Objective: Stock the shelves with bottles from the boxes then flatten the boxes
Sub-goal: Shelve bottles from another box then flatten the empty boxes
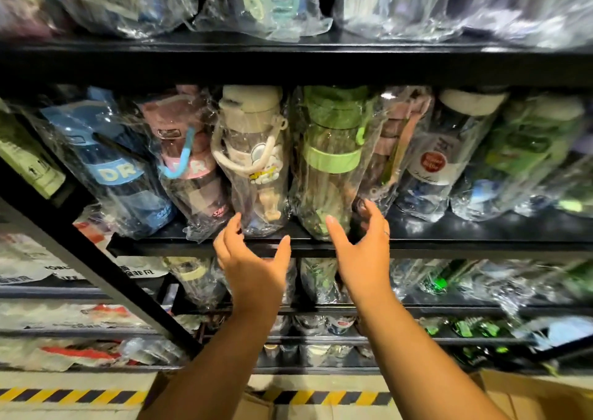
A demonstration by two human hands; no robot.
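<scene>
1. The left hand [253,259] and right hand [364,252] are both spread open, fingers loosely curved, holding nothing.
2. Bagged bottles stand packed in a row on the shelf [449,246].
3. The hands flank the cream bottle [250,150] and green bottle [330,159], probably to seat them upright; contact cannot be told.
4. A box [529,397] lies below, apparently unflattened.

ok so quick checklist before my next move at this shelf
1. Left hand free: ok, open, holds nothing.
2. Right hand free: ok, open, holds nothing.
3. Cream bottle and green bottle seated on the shelf: ok, both stand bagged on it.
4. Gap in this front row for another bottle: not ok, bottles packed side by side.
5. Bottles left in the cardboard box: cannot tell, only its edge shows.
</scene>
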